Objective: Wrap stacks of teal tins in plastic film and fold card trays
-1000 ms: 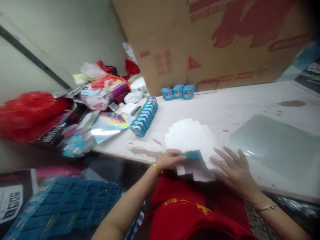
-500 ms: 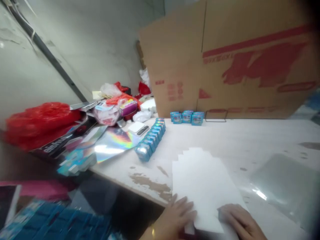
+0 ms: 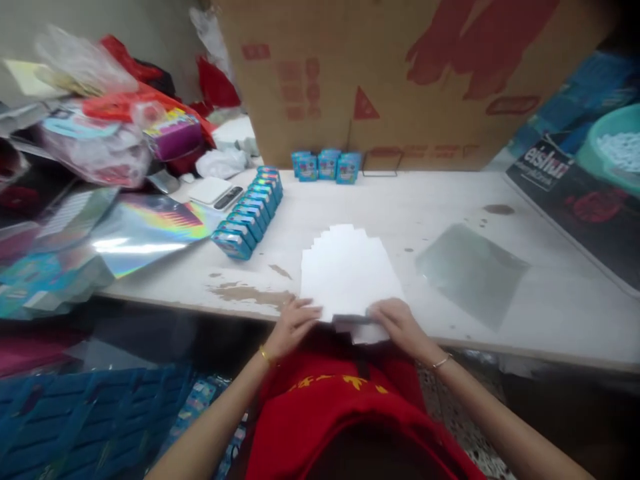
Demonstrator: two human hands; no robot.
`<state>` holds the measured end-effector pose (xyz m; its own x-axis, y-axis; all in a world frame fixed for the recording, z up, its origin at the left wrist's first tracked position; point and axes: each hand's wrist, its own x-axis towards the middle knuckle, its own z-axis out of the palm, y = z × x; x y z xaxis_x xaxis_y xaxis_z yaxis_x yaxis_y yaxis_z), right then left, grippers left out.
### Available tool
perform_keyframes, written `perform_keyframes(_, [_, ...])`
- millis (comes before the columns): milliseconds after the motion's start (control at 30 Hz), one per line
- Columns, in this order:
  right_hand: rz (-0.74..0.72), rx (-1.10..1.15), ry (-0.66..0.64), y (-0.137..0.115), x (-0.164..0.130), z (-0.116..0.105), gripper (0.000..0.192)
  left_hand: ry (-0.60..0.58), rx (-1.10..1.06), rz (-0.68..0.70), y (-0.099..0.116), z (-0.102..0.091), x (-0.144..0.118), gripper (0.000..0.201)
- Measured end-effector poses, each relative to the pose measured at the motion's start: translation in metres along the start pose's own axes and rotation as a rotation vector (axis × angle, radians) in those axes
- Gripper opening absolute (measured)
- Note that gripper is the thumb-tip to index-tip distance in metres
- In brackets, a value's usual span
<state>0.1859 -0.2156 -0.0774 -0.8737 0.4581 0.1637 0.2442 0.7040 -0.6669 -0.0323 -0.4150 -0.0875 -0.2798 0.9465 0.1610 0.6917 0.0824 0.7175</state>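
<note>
A layered white cardboard sheet or stack of sheets (image 3: 350, 270), stepped along its far edge, lies on the table in front of me. Its near end reaches the table's front edge, where a folded or loose flap hangs just over. My left hand (image 3: 295, 325) rests at the near left corner, fingers stretched out and touching the white card. At the near right corner, the fingers of my right hand (image 3: 397, 323) are bent around the card's edge; the thumb is hard to make out.
A row of small blue boxes (image 3: 253, 210) stands left, with more blue boxes (image 3: 327, 167) before a big cardboard carton (image 3: 310, 80). Nearby are a small scale (image 3: 213, 192), shiny holographic sheets (image 3: 140, 233), a translucent sheet (image 3: 470, 267) and a turquoise basin (image 3: 600, 160).
My view has swung downward and to the right, bringing my forearms and the basin into sight. Both hands stay at the near corners of the white card.
</note>
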Motion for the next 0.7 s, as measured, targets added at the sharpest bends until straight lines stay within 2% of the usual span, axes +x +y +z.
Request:
perform_keyframes(100, [0.018,-0.081,-0.034,-0.006,-0.006,-0.002,0.031,0.068,-0.065,-0.104,0.008,0.004,0.001,0.022])
perform_keyframes(200, [0.014,-0.134,0.019,-0.016,-0.009,-0.005,0.032,0.109,-0.049,-0.138,0.022,0.001,0.011,0.024])
perform_keyframes(267, [0.003,-0.161,0.076,-0.022,-0.009,-0.007,0.032,0.042,0.05,-0.089,0.033,-0.006,0.026,0.026])
perform_keyframes(367, [-0.035,-0.245,0.142,-0.026,-0.005,-0.009,0.029,-0.159,0.31,0.031,0.047,-0.017,0.055,0.024])
perform_keyframes(433, [-0.114,-0.307,0.142,-0.024,0.001,-0.006,0.027,-0.305,0.488,0.089,0.052,-0.018,0.072,0.019])
perform_keyframes(500, [-0.197,-0.351,0.145,-0.018,0.008,0.0,0.026,-0.399,0.61,0.116,0.055,-0.013,0.083,0.016])
perform_keyframes(633, [-0.275,-0.344,0.216,-0.002,0.021,0.013,0.022,-0.412,0.699,0.123,0.058,0.003,0.09,0.017])
perform_keyframes(700, [-0.335,-0.335,0.181,0.004,0.022,0.016,0.025,-0.384,0.706,0.105,0.058,0.007,0.09,0.016])
